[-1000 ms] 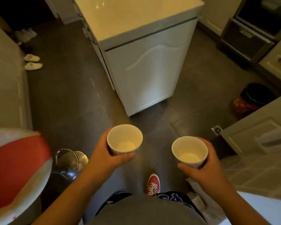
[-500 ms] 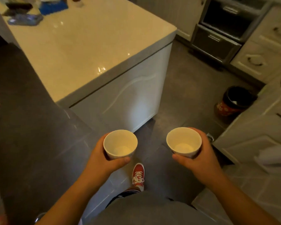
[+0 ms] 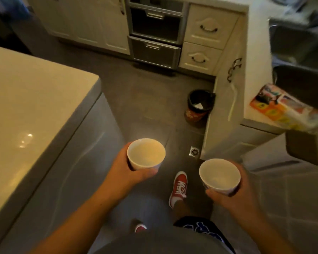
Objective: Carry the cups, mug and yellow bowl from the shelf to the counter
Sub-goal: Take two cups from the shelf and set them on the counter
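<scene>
While both hands are raised in front of the torso, each carries one white cup, two cups in all, both upright with mouths facing up and long axes vertical. The left hand (image 3: 126, 170) wraps the left cup (image 3: 146, 154), thumb across its near wall and fingers curled behind. The right hand (image 3: 233, 197) closes around the right cup (image 3: 219, 174) the same way, thumb under the near rim. The cups are well apart and both look empty. Left of the left fingers runs the edge of a pale island top (image 3: 35, 114); beyond the right fingers stands a cabinet corner (image 3: 222, 114) with a counter (image 3: 253, 57) above. Between them lies open dark floor (image 3: 145, 99), with one bin (image 3: 199, 107) ahead. Two red shoes show below, one (image 3: 178, 187) between the hands.
</scene>
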Demonstrator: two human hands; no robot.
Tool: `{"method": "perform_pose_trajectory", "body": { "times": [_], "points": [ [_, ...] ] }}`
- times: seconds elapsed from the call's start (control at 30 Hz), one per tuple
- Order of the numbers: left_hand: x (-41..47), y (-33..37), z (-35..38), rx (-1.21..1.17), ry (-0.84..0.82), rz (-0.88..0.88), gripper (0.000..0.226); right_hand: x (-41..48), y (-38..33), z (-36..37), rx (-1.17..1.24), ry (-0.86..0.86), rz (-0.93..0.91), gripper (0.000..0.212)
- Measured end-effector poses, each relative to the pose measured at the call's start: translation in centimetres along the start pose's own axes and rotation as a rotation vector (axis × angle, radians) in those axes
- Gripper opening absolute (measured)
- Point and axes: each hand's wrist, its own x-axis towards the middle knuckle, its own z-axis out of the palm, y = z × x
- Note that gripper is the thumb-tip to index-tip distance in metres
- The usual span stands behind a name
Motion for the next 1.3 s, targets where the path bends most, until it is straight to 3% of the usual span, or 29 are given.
{"method": "perform_pose_trajectory", "body": {
  "times": [0.27,0.4,0.7,0.9,1.03,1.3],
  "points": [
    [13.7,3.9,4.4,-0.018,-0.005,-0.036,0.068,13.8,-0.2,-4.0,0.01,-0.021,0.048,0.083],
    [17.8,5.7,4.0,-0.022,0.075,-0.08,0.075,22.2,-2.1,-4.2,-0.024,-0.136,-0.003,0.087],
    [26.5,5.6,-0.3,-0.055,0.318,-0.196,0.075,40.7,-7.6,2.4,-0.06,-0.322,-0.102,0.09],
    [36.9,5.2,-4.3,-0.164,0.402,-0.206,0.073,52.4,-11.0,8.1,-0.104,-0.385,-0.175,0.09],
    [44.5,6.8,-6.2,-0.192,0.399,-0.204,0.08,58.8,-13.5,9.2,-0.116,-0.404,-0.15,0.09],
    [57.8,10.1,-9.8,-0.192,0.331,-0.167,0.069,69.0,-16.4,9.6,-0.144,-0.339,-0.106,0.089]
  ]
}}
